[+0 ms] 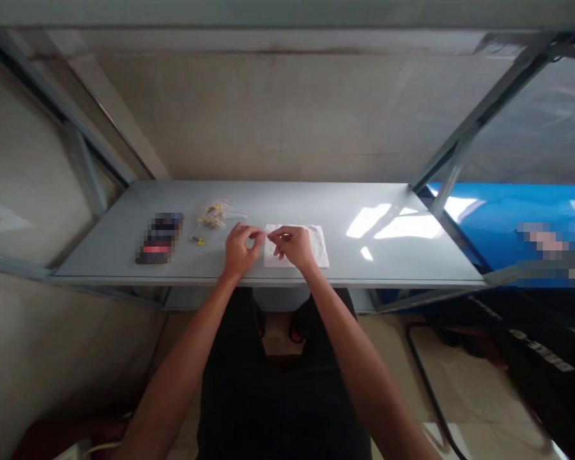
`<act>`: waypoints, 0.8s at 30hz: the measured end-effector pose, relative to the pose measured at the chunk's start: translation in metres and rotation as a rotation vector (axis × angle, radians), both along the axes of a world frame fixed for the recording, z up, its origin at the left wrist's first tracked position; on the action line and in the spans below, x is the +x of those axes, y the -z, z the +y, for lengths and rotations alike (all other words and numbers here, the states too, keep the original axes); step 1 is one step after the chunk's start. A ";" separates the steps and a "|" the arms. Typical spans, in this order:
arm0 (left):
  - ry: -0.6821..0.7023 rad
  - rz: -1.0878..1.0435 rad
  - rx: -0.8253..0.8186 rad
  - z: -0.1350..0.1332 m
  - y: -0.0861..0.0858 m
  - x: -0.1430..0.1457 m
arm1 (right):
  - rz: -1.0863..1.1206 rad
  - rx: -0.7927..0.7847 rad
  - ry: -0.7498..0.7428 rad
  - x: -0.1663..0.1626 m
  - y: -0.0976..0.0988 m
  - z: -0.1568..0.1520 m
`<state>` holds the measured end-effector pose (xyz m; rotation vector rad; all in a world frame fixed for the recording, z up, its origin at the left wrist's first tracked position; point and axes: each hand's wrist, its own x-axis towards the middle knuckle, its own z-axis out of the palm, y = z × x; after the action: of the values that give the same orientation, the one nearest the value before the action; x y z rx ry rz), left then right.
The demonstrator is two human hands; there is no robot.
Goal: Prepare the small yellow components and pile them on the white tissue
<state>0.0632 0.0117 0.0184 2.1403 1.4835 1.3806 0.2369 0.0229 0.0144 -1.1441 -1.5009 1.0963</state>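
Clock read from the hands, 12 toward the wall. Beige wall fills the 12 o'clock side. Pale grey surface runs long from 9 to 3; its near edge passes just below the wrists at 6, far edge at 12. Widest room lies toward 3, where bright glare patches sit on the top. Overhead shelf crosses high at 12. Slanting metal braces limit both ends: left brace at 10, right brace at 2.

Past the end at 3, a blue tabletop, with another person's blurred-out hand over it. Black bent tube by the floor at 4. On the surface at 9, well apart from the left hand, a flat dark object, pixelated.

Left hand: thumb and forefinger curved into a ring, tips drawn close. Right hand: fingers bent, thumb and forefinger nearly meeting, pointing at the left. Fingertips of the two almost meet; cannot tell whether either pinches anything. White sheet, cloth or paper, lies beneath the right hand, reaching toward 3. Clear plastic bag of small yellow pieces at 10, near the left hand. Loose yellow piece at 9, just below the bag.
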 end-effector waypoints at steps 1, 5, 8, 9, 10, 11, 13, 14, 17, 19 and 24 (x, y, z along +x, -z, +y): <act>0.003 -0.016 -0.025 0.001 0.002 0.000 | 0.007 0.002 0.018 -0.003 0.002 -0.001; 0.047 -0.063 -0.089 0.007 0.009 -0.002 | -0.021 0.041 0.071 -0.011 0.011 -0.006; 0.083 -0.099 -0.110 0.010 0.011 -0.003 | -0.100 0.149 0.100 -0.013 0.014 -0.007; 0.092 -0.097 -0.115 0.010 0.011 -0.003 | -0.136 0.186 0.109 -0.013 0.014 -0.007; 0.098 -0.083 -0.115 0.010 0.011 -0.003 | -0.173 0.222 0.122 -0.013 0.014 -0.007; 0.102 -0.057 -0.110 0.010 0.012 -0.003 | -0.206 0.255 0.140 -0.013 0.013 -0.008; 0.094 0.006 -0.083 0.008 0.012 -0.002 | -0.246 0.308 0.209 -0.012 0.011 -0.009; 0.084 0.038 -0.065 0.007 0.012 -0.001 | -0.248 0.326 0.253 -0.012 0.011 -0.009; 0.080 0.125 0.012 0.003 0.011 0.001 | -0.187 0.312 0.323 -0.012 0.011 -0.011; 0.090 0.141 0.099 0.001 0.010 0.001 | -0.099 0.267 0.288 -0.012 0.013 -0.011; 0.153 0.130 0.204 0.006 0.011 0.000 | 0.090 0.197 0.186 -0.011 0.014 -0.013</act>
<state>0.0635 0.0176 0.0073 2.4531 1.2361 1.4161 0.2262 0.0103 0.0002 -1.0598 -1.3701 0.8433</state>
